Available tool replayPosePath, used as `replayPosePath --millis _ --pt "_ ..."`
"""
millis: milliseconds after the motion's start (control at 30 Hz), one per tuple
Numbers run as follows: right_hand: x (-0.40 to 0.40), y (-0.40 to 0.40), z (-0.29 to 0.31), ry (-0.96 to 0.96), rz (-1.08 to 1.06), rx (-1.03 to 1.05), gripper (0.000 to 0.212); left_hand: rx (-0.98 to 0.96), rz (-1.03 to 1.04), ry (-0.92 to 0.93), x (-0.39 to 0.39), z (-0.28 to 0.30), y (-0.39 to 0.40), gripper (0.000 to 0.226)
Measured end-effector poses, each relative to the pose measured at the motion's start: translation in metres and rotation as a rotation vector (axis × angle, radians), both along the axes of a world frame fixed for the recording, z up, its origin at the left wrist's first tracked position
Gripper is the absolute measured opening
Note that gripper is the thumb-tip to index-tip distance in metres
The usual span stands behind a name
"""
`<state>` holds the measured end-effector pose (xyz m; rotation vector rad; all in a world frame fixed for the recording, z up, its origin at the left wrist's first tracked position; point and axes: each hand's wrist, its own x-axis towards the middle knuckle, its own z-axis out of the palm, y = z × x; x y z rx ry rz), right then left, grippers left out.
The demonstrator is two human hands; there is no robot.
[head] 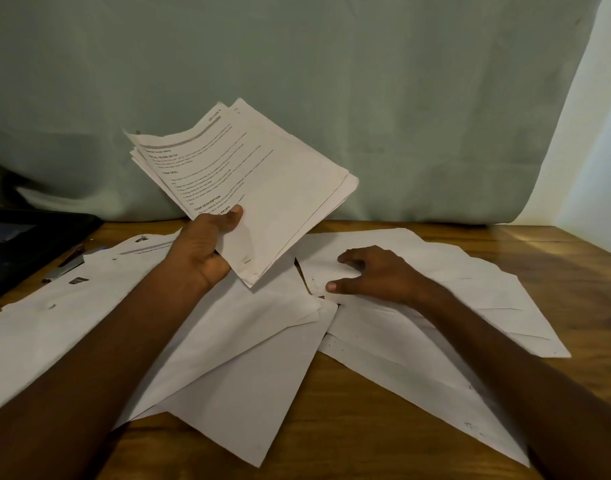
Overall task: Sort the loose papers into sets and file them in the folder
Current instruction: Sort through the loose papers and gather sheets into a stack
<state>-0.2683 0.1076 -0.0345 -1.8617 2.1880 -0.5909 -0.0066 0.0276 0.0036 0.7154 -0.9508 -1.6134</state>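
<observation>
Head view: the left hand (207,247) grips a thin stack (252,188) of printed sheets by its lower corner, raised above the wooden bench (383,445), while the right hand (370,271) rests flat and relaxed on loose papers (228,358) lying face down and overlapping. These white, lightly creased sheets look light, floppy and slippery, so pinching an edge or corner should work best. A dark folder (23,244) lies far left.

A single head-worn camera looks forward and down, close over the brown wooden table (383,427); both forearms enter from the bottom edge, and a grey-green cloth backdrop (332,81) fills the upper half.
</observation>
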Motion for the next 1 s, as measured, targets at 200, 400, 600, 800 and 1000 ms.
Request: replayPosePath --millis 200,400,600,800,1000 --pt "-0.009 0.0 0.002 0.074 -0.012 -0.279 0.013 -0.002 0.012 0.035 0.001 -0.001 0.0 0.02" --pt "-0.036 0.016 0.045 -0.79 -0.107 -0.701 0.024 -0.098 -0.043 0.184 0.005 -0.001 -0.006 0.028" --pt "-0.052 0.035 0.055 -1.803 0.129 -0.516 0.038 -0.131 -0.091 0.211 0.004 -0.003 -0.006 0.036" --pt "-0.037 0.022 0.043 -1.858 -0.108 -0.341 0.044 -0.117 -0.086 0.183 -0.001 -0.001 -0.002 0.035" --pt "-0.033 0.007 0.018 -2.022 -0.381 -0.312 0.072 -0.076 -0.035 0.041 -0.007 -0.009 -0.004 0.018"
